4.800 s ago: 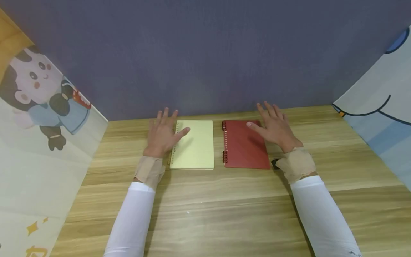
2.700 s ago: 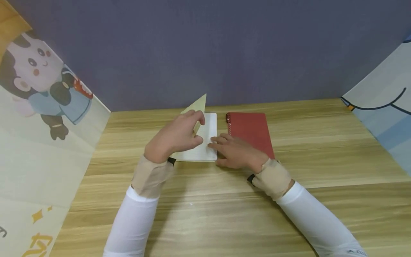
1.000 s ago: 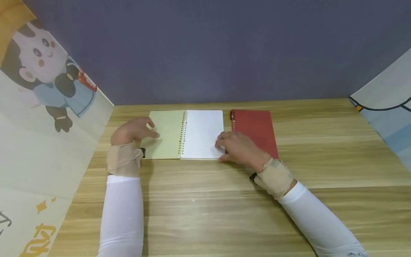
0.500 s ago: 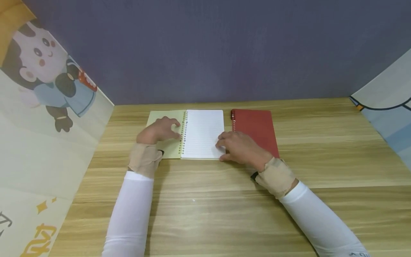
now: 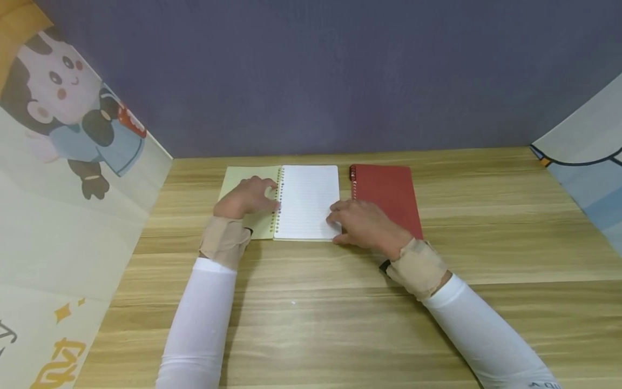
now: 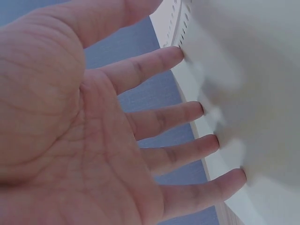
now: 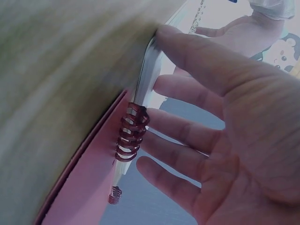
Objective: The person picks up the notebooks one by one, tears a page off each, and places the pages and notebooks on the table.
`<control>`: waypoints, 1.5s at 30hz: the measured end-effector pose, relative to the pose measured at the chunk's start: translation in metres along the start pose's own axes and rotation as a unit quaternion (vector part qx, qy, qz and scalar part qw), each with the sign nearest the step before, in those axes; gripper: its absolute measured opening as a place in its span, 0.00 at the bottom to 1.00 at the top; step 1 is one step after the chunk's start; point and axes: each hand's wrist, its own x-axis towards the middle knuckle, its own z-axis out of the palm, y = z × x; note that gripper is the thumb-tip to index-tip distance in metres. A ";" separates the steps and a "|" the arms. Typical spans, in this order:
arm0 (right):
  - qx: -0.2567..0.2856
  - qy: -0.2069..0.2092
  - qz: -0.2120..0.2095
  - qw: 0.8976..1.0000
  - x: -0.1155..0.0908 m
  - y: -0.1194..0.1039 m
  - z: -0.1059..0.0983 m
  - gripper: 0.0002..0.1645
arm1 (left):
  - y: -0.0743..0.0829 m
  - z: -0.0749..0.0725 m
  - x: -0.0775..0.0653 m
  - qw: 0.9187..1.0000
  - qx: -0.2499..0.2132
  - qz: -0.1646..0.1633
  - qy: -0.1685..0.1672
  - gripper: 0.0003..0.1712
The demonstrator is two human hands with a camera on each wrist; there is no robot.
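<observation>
Far side of wood-grain tabletop (image 5: 311, 335), head view: open ring-bound notebook with pale-yellow cover and white lined paper (image 5: 308, 202), left hand (image 5: 248, 195) over cover, right hand (image 5: 364, 224) at page edge, partly hiding red-covered ring notebook (image 5: 389, 189). Left wrist: fingers (image 6: 164, 119) spread, tips on cover, gripping nothing. Right wrist: fingers kinda loose, thumb touching lined notebook's corner.

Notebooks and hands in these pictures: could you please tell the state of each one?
Yellow notebook: open, lined page showing.
Red notebook: closed.
Left hand: fingers spread, touching the yellow cover's inside.
Right hand: fingers at the lined page's right edge.
</observation>
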 end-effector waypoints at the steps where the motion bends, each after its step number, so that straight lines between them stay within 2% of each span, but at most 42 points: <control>1: -0.001 0.000 0.000 1.000 0.000 0.000 0.000 0.28 | 0.000 0.000 0.000 1.000 0.001 0.000 0.000 0.36; 25: 0.007 -0.001 -0.010 1.000 -0.005 -0.002 0.000 0.25 | 0.004 0.000 -0.002 1.000 0.013 -0.006 0.000 0.34; 30: 0.008 0.006 -0.018 1.000 -0.006 -0.004 -0.002 0.22 | 0.004 0.000 -0.003 1.000 0.011 -0.003 0.002 0.34; 37: 0.005 0.003 -0.006 1.000 -0.006 -0.007 -0.002 0.27 | 0.002 0.001 -0.001 1.000 0.006 0.000 0.002 0.34; 45: 0.003 -0.004 0.009 1.000 -0.006 -0.010 0.000 0.27 | 0.003 0.003 -0.002 1.000 0.010 -0.001 0.005 0.34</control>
